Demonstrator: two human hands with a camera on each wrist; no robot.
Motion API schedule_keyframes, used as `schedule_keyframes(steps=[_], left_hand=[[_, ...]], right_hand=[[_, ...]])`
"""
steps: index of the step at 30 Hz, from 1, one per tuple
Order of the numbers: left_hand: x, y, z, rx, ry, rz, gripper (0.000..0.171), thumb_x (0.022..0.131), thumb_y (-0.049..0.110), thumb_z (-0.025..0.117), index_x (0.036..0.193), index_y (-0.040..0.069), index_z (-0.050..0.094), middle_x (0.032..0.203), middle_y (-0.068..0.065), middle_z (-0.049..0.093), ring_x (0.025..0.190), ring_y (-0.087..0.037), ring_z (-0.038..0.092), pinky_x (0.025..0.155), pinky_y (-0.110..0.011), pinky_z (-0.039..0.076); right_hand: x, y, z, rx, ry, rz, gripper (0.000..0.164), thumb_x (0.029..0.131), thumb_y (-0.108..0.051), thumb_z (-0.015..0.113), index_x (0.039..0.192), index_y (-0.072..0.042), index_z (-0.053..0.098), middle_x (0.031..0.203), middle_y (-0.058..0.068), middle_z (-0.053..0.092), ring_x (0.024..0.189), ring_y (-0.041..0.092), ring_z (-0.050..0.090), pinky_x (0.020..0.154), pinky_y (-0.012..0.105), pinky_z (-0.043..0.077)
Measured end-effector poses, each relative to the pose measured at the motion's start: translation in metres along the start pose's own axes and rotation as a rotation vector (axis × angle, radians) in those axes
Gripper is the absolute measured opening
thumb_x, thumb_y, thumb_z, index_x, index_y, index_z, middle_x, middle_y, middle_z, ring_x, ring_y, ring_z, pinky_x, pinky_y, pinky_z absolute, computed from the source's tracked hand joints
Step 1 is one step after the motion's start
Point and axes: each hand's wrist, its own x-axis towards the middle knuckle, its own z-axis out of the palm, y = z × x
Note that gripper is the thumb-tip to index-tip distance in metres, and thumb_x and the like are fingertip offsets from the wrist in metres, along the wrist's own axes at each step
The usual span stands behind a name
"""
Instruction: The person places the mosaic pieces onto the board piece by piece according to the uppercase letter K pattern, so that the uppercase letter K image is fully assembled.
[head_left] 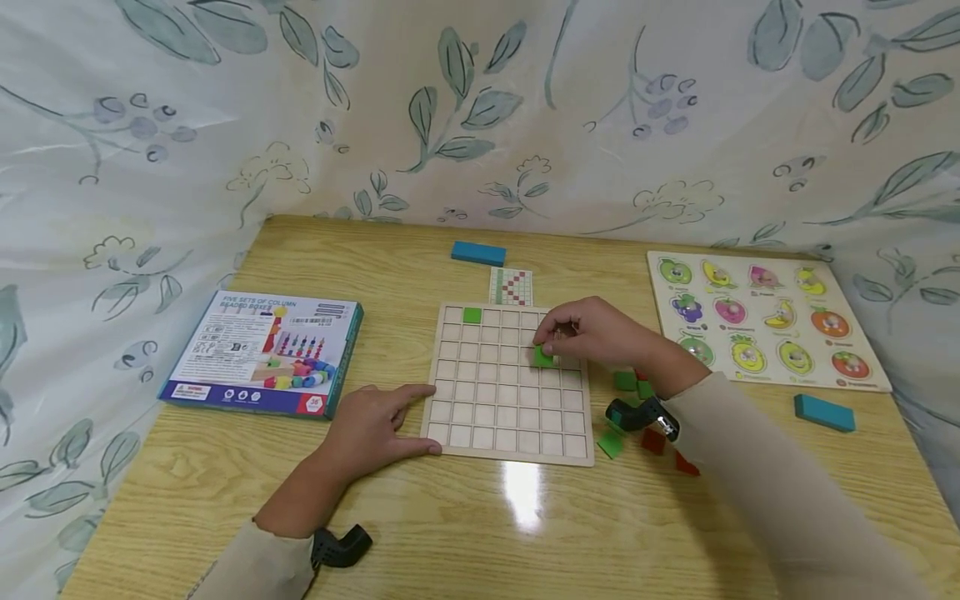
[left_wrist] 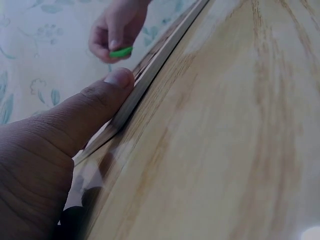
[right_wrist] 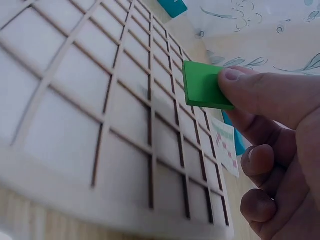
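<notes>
A wooden grid board (head_left: 495, 396) lies flat in the middle of the table. My right hand (head_left: 600, 333) pinches a green square tile (right_wrist: 202, 86) between thumb and fingers, above the right part of the board; the right wrist view shows the tile tilted and clear of the cells. One more green tile (head_left: 472, 316) sits in a cell of the top row. At the board's left edge my left hand (head_left: 367, 429) rests, its thumb and index finger stretched out and touching the rim. A small pattern card (head_left: 512, 287) lies just behind the board.
Loose green tiles (head_left: 611, 444) and red tiles (head_left: 653, 441) lie right of the board, partly under the right wrist. A boxed toy (head_left: 258, 354) is at left, a fruit puzzle board (head_left: 776, 321) at right. Blue blocks (head_left: 478, 253) lie behind and at far right.
</notes>
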Motion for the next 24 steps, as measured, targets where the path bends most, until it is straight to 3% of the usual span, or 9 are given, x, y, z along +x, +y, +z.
schedule_keyframes(steps=[9, 17, 24], left_hand=[[0.000, 0.000, 0.000, 0.007, -0.009, -0.007, 0.080, 0.073, 0.066, 0.090, 0.138, 0.024, 0.073, 0.062, 0.020, 0.032, 0.057, -0.003, 0.025, 0.065, -0.031, 0.031], [-0.002, -0.001, -0.002, 0.007, -0.018, -0.013, 0.079, 0.074, 0.066, 0.090, 0.138, 0.024, 0.073, 0.062, 0.020, 0.033, 0.057, -0.004, 0.026, 0.064, -0.030, 0.031], [0.000, -0.001, 0.000, 0.004, -0.012, -0.003, 0.078, 0.074, 0.066, 0.090, 0.137, 0.023, 0.073, 0.063, 0.020, 0.033, 0.057, -0.003, 0.027, 0.063, -0.030, 0.030]], right_hand=[[0.027, -0.008, 0.007, 0.067, 0.026, -0.008, 0.004, 0.099, -0.015, 0.079, 0.102, -0.017, 0.082, 0.093, 0.001, 0.073, 0.075, 0.023, 0.052, 0.067, 0.031, 0.043], [0.053, -0.008, 0.019, 0.125, 0.041, 0.003, 0.006, 0.100, -0.013, 0.078, 0.102, -0.016, 0.082, 0.106, 0.000, 0.076, 0.089, 0.022, 0.058, 0.078, 0.036, 0.048], [0.068, -0.010, 0.028, 0.122, 0.064, -0.039, 0.006, 0.101, -0.012, 0.077, 0.105, -0.013, 0.081, 0.106, 0.000, 0.075, 0.090, 0.022, 0.058, 0.081, 0.036, 0.049]])
